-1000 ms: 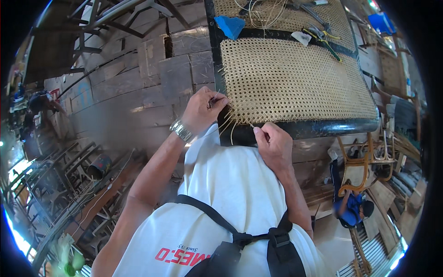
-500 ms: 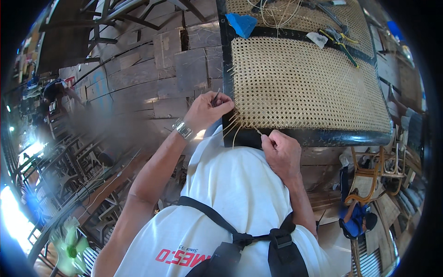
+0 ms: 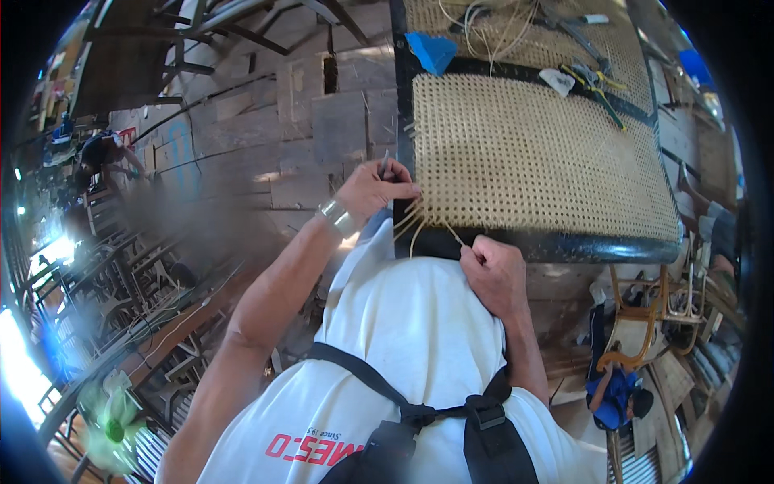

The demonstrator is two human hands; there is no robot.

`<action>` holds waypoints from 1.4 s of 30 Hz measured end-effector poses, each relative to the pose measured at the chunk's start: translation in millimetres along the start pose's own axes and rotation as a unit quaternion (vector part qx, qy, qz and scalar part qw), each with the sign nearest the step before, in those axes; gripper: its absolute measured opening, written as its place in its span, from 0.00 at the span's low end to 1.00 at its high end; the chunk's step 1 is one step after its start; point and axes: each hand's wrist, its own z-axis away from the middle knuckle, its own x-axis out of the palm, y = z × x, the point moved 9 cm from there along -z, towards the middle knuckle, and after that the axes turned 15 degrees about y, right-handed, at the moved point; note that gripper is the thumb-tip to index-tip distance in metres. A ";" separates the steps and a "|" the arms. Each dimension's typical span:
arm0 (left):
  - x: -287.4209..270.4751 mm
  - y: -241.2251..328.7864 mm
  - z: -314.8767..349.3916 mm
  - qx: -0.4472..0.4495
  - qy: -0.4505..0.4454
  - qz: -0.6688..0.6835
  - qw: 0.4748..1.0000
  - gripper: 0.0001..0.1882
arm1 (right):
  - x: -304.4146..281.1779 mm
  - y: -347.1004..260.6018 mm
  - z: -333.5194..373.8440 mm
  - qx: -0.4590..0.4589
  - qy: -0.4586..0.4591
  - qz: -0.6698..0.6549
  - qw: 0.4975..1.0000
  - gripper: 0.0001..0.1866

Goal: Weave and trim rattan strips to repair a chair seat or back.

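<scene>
A woven cane panel [image 3: 532, 153] is set in a black frame [image 3: 556, 246] in front of me. At its near left corner, loose cane strands [image 3: 414, 232] hang over the frame's edge. My left hand [image 3: 375, 192] is closed there, forefinger and thumb against the cane's edge. A thin, pointed metal tool [image 3: 384, 163] juts up from its curled fingers; the rest of that tool is hidden. Just past the near edge, my right hand [image 3: 496, 274] pinches the end of a cane strand [image 3: 455, 233] that runs up to the weave.
On the far part lie a blue piece [image 3: 431, 53], yellow-handled pliers [image 3: 597, 85], a white scrap [image 3: 556, 81], a hammer-like tool [image 3: 584, 42] and coiled cane [image 3: 500, 32]. Wooden chair frames [image 3: 637, 323] and a co-worker in blue [image 3: 614, 395] are right; a green fan [image 3: 113, 427] stands lower left.
The view has shifted slightly, so the panel sits a little lower and further right. Both hands stay at the near edge, and more of the right hand's strand shows.
</scene>
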 end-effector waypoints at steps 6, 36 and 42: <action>-10.2 20.3 25.5 0.127 0.060 -0.112 0.984 0.13 | -35.7 31.4 7.4 0.095 -0.114 -0.058 0.987 0.11; -10.1 39.9 52.8 0.375 0.160 -0.149 0.901 0.07 | 93.7 -56.6 -112.8 -0.237 -0.290 -0.160 0.914 0.06; -13.3 19.7 39.5 0.195 0.175 -0.048 0.964 0.09 | 90.0 -57.0 -113.5 -0.245 -0.279 -0.192 0.909 0.05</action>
